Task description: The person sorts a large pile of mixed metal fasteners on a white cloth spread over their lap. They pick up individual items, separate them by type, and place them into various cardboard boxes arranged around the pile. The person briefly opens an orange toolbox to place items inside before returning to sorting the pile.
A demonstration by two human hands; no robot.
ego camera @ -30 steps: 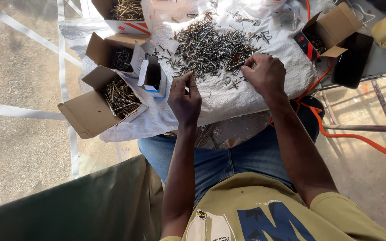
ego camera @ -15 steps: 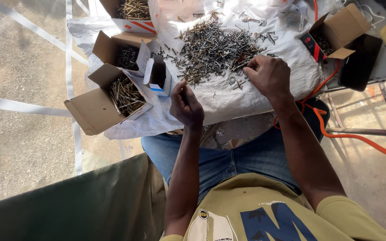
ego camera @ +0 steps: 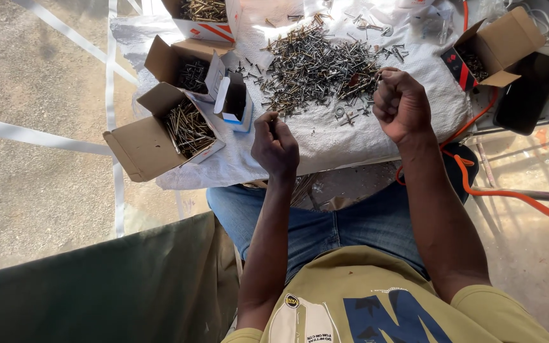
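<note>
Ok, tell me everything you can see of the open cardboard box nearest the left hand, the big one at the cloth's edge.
The brown cardboard box lies open at the left edge of the white cloth, its wide lid flap spread out beyond the cloth's edge. Inside sits a loose heap of long, thin, brass-coloured screws, filling only part of it. Another open cardboard box stands just behind it and a small white and blue box beside it. The left hand is close but does not touch it.

Both forearms reach forward; the left hand (ego camera: 276, 145) has its fingers pinched together, and the right hand (ego camera: 400, 105) is curled into a loose fist.
</note>
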